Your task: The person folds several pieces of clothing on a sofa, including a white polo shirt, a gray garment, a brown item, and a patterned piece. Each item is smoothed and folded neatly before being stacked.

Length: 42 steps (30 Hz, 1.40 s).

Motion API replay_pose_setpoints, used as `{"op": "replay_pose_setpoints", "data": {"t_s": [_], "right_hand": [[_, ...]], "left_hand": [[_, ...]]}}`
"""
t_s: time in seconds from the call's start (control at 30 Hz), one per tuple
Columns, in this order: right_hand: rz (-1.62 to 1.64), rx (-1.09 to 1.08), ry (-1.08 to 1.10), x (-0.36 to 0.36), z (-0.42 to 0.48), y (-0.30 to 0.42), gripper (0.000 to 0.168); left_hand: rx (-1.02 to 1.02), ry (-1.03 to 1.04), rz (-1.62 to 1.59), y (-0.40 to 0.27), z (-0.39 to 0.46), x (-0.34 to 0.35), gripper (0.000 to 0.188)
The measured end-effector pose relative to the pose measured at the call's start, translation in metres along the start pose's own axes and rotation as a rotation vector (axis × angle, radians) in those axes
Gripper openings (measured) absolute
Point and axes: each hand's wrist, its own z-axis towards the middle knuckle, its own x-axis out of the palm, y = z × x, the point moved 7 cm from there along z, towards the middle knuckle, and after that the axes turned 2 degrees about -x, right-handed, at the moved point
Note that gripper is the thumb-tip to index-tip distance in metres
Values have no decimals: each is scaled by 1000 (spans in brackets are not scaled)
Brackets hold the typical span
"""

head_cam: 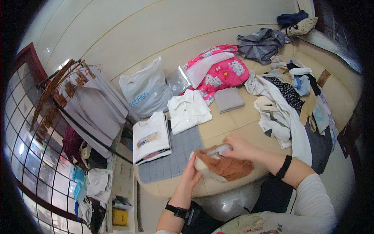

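A brown and cream cloth item (233,169) lies bunched at the sofa's front edge, between my hands. My left hand (192,173) grips its cream edge at the left end. My right hand (238,147) is at its upper side, the fingers on a small pale grey piece of cloth (224,149) at the item's opening. To the left, a folded white printed T-shirt (151,139) rests on top of other folded clothes, partly on a grey quilted mat (185,152). Behind it lies a folded white buttoned shirt (188,109), and a folded grey cloth (229,100) sits to the right.
A heap of loose clothes (280,108) covers the sofa's right side. Along the wall are a white plastic bag (146,90), pink patterned bedding (228,70) and a grey bag (261,45). Clothes on hangers (93,108) and a cabinet (122,169) stand at the left.
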Motion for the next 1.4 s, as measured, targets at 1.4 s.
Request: {"op": "replay_pose_setpoints", "data": {"t_s": [1.4], "right_hand": [[344,125,-570,-134,12,-40,39]], "left_hand": [[28,-436,408,-140,29,8,41]]}}
